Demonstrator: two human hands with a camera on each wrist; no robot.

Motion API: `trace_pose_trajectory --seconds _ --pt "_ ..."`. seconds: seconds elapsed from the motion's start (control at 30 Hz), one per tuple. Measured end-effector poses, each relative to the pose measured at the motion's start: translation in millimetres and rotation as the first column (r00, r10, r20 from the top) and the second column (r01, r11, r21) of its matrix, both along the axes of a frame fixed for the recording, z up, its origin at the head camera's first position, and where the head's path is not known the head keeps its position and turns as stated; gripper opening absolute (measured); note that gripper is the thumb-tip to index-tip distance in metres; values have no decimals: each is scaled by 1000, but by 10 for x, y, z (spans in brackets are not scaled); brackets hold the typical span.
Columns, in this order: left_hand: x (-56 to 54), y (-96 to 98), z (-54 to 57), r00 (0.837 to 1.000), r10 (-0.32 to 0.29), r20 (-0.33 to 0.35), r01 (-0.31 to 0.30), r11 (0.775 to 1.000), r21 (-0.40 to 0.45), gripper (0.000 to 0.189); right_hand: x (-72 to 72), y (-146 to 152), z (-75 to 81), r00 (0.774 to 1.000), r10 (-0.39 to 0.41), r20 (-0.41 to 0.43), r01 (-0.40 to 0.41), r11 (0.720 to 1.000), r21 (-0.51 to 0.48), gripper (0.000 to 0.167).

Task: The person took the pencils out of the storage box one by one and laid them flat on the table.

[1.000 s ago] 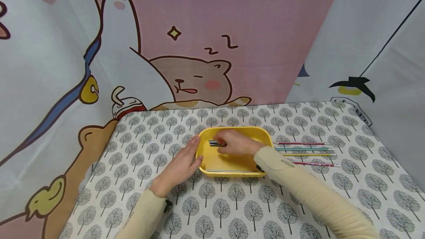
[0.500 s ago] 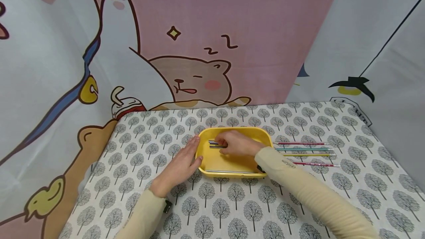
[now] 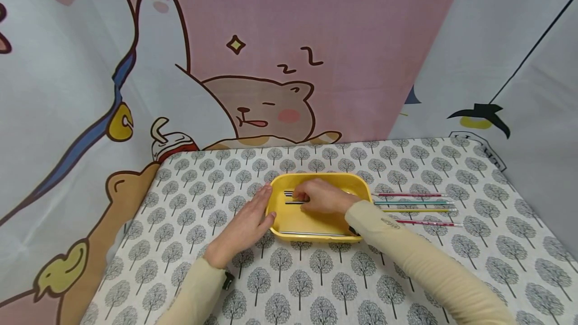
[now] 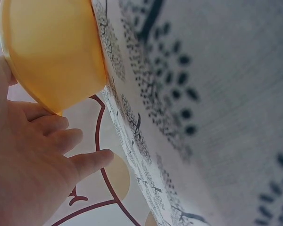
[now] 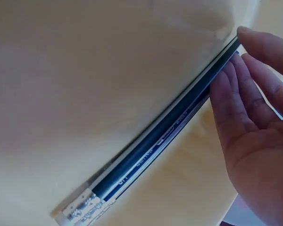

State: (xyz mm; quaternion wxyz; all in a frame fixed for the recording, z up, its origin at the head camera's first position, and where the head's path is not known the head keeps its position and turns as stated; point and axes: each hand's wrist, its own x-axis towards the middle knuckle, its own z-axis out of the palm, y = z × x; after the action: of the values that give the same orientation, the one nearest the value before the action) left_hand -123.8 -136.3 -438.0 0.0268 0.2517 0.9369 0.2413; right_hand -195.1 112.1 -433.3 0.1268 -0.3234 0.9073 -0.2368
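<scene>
My right hand (image 3: 326, 196) reaches into the yellow plastic tray (image 3: 293, 220) and pinches a dark striped pencil (image 3: 293, 203) between thumb and fingers. In the right wrist view, the pencil (image 5: 162, 127) slants down to a silver ferrule, close over the tray floor. More dark striped pencils (image 3: 288, 193) lie just behind it, partly hidden by the hand. My left hand (image 3: 247, 222) rests against the tray's left end with its fingers extended. The left wrist view shows that hand (image 4: 35, 141) touching the outside of the tray (image 4: 52, 56) near its rim.
A single thin pencil (image 3: 311, 234) lies along the tray's near wall. Right of the tray, on the tree-print cloth (image 3: 280, 290), several pencils lie side by side: a red one (image 3: 415, 195), a teal one (image 3: 415, 203), a yellow one (image 3: 420, 210) and others. A cartoon-print curtain (image 3: 361, 64) stands behind.
The pinched pencil has come away from the other dark pencils, a little toward me, and the right hand has shifted slightly right. The left hand has stayed at the tray.
</scene>
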Motion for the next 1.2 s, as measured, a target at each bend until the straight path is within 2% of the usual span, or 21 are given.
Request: trace_pose_trajectory --seconds 0.17,0.73,1.0,1.2 --pt "2 -1 -4 1000 -4 -4 4 1000 7 69 -2 4 -1 999 40 -22 -40 999 1 21" --pt "6 0 -14 1000 1 -7 -1 1000 14 68 -14 28 -29 994 94 -57 -94 996 3 20" --pt "12 3 -13 1000 1 2 -1 1000 12 68 -16 39 -21 998 54 -27 -55 998 -28 23" --pt "12 7 5 1000 -1 8 1 1000 9 67 -8 28 53 1000 11 15 -10 999 -44 23"
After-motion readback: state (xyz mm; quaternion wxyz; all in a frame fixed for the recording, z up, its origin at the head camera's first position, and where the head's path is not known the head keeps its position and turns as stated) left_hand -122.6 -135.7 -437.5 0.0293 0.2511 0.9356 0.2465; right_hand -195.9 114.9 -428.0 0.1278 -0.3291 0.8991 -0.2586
